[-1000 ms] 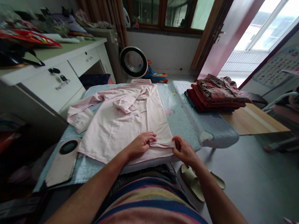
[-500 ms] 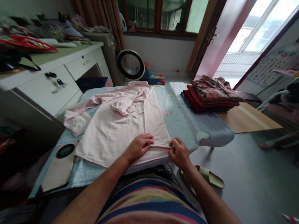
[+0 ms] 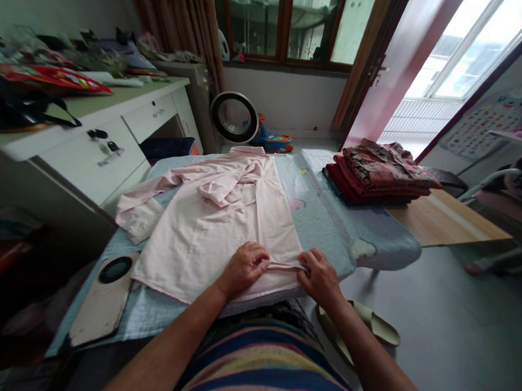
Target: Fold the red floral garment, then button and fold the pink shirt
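Note:
A pale pink shirt lies spread on the padded board, its collar at the far end and its hem toward me. One side is folded inward, and a sleeve trails out to the left. Near the hem, my left hand pinches the cloth at the inner end of a raised fold. At that fold's outer end, by the shirt's right edge, my right hand grips the cloth between thumb and fingers. The fold is stretched between both hands.
The board's light blue cover runs under everything. A stack of folded red clothes sits at the far right. A phone-like slab with a dark round disc lies at left. Green slippers are on the floor; a white desk stands left.
The view has shifted slightly, so everything sits a little lower and farther right. Both hands stay on the fold near the hem; my left fingers have drawn more tightly together.

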Available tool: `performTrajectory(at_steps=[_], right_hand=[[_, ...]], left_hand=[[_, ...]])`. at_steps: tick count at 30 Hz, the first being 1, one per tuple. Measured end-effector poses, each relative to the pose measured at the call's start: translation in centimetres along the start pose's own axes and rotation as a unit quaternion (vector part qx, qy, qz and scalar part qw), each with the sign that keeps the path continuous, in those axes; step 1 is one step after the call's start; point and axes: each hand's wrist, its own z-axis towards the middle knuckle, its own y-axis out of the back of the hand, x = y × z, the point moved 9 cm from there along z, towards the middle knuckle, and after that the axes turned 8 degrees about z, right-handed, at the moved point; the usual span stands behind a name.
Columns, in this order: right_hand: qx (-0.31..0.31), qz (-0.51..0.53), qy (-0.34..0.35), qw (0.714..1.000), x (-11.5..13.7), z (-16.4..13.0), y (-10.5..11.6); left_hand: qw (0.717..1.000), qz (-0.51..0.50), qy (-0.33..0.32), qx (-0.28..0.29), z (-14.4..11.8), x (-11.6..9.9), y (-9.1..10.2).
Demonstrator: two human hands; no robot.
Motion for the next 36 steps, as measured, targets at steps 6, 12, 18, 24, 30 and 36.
performTrajectory(at_steps=[6, 12, 18, 24, 30, 36], right_hand=[[-0.006, 0.013, 0.016, 1.0, 0.0, -0.2, -0.6], [0.047, 0.01, 0.013, 0.999, 0.5, 0.1, -0.1], [0.13, 0.025, -0.013, 0.991, 0.7, 3.4, 0.6], [0.015, -0.025, -0.002, 1.0, 1.3, 8.2, -1.8], [0.118, -0.082, 0.0, 0.99, 0.6, 8.2, -6.0], [0.134, -0.096, 0.003, 0.986, 0.2, 6.5, -5.4]], left_hand=[[0.997, 0.069, -0.01, 0.017, -0.3, -0.3, -0.7], [0.997, 0.077, -0.009, 0.019, -0.2, -0.2, -0.7], [0.997, 0.071, -0.015, 0.02, -0.1, -0.4, -0.5], [0.997, 0.068, -0.007, 0.029, -0.1, -0.4, -0.5], [0.998, 0.061, 0.006, 0.029, -0.2, -0.1, -0.5], [0.998, 0.053, 0.007, 0.03, -0.2, -0.1, -0.6]])
